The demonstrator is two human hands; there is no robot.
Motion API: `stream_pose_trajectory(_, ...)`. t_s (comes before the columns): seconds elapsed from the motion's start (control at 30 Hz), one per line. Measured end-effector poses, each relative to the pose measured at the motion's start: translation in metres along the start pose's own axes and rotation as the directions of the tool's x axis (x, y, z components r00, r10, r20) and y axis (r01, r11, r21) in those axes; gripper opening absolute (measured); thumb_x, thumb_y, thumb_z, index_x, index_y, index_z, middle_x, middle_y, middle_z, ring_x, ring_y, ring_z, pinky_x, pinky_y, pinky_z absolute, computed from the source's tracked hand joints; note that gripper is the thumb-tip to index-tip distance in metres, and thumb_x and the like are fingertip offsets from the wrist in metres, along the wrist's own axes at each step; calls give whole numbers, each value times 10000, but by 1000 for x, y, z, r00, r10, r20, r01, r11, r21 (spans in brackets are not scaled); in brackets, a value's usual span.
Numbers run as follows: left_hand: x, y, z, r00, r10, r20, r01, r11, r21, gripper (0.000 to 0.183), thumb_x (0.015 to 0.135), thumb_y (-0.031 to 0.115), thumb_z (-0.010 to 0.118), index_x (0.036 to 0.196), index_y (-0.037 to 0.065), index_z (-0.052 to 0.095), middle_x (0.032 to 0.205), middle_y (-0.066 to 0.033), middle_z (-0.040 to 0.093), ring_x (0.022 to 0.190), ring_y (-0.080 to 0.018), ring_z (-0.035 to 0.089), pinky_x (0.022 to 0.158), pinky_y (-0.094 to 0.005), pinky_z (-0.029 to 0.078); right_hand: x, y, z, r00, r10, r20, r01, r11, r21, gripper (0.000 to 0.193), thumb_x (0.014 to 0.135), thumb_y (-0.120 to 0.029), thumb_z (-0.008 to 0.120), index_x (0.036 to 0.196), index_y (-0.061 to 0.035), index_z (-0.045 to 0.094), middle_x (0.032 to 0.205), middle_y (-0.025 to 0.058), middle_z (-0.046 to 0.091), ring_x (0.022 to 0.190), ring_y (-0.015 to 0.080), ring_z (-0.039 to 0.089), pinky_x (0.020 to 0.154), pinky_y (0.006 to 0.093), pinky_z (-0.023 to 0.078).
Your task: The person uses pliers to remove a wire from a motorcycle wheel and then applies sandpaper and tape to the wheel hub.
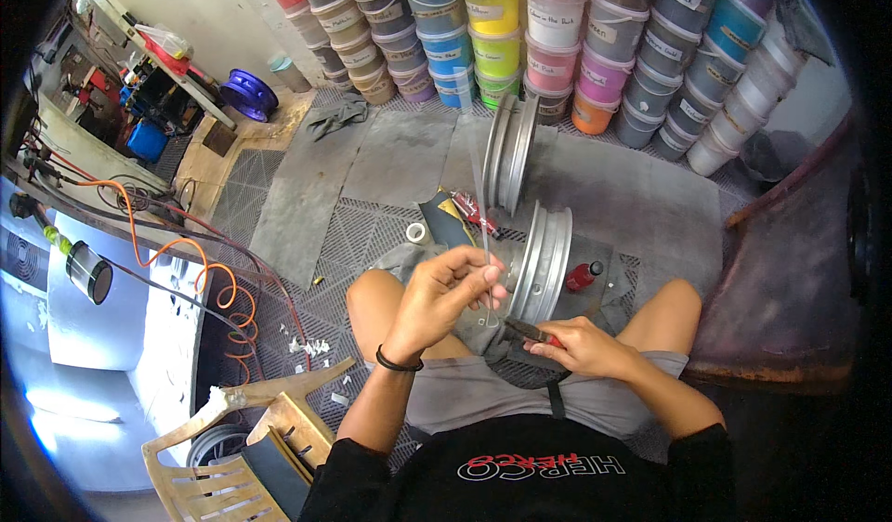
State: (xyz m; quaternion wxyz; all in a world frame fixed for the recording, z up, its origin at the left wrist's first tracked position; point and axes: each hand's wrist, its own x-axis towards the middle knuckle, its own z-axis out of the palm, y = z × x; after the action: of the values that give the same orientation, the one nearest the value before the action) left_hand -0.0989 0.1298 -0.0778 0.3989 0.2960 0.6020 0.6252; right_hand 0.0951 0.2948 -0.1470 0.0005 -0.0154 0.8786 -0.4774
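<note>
My left hand pinches a long, thin, pale metal wire between thumb and fingers. The wire stands almost upright, and its lower end is bent into a small loop just below my fingers. Closed around red-handled pliers, my right hand points their dark jaws left toward that loop. Whether the jaws touch the wire, I cannot tell. Just beyond my hands a silver wheel rim stands on edge, with a second silver rim behind it. A red bottle with a black cap is right of the nearer rim.
Stacked paint buckets line the back wall. A red tool and a white tape roll lie on the floor mat. To the left are a coiled orange hose, a plastic chair and a purple rim.
</note>
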Motion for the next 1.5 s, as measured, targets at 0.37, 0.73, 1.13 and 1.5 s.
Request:
stream_pose_trajectory(0.37,1,18,18,988,107,-110,-112,993,-41,151,973,113,615,1053,-15,622,823,-91,701,729,-142,679,630,-225,484,-9,-14,28,987,53,-151,-21,979,203,280,937,-238,676,1043,21,661,776,189,658,683,300,661,625,379,499)
stream_pose_trajectory(0.73,-2,10,53,944,291,-152,-324,902,-285,112,1007,127,563,958,37,520,744,-14,573,655,-70,556,576,-212,442,-8,-27,40,997,-8,-72,38,904,426,189,957,-183,650,958,2,612,713,83,629,649,182,648,617,329,507)
stream_pose_trajectory(1.13,-2,6,70,890,366,-271,-455,725,-517,157,1031,142,487,898,63,461,648,-12,463,565,-85,403,535,-243,349,-1,-39,39,994,-102,-39,108,863,494,187,983,-173,607,991,14,604,784,94,701,720,191,700,650,309,527)
stream_pose_trajectory(1.5,-5,8,77,904,340,-260,-428,714,-554,169,1033,174,467,901,75,433,647,-17,452,565,-87,382,527,-240,330,-7,-38,57,989,-71,-126,125,863,490,189,949,-184,651,990,-4,607,684,90,643,596,193,644,574,324,499)
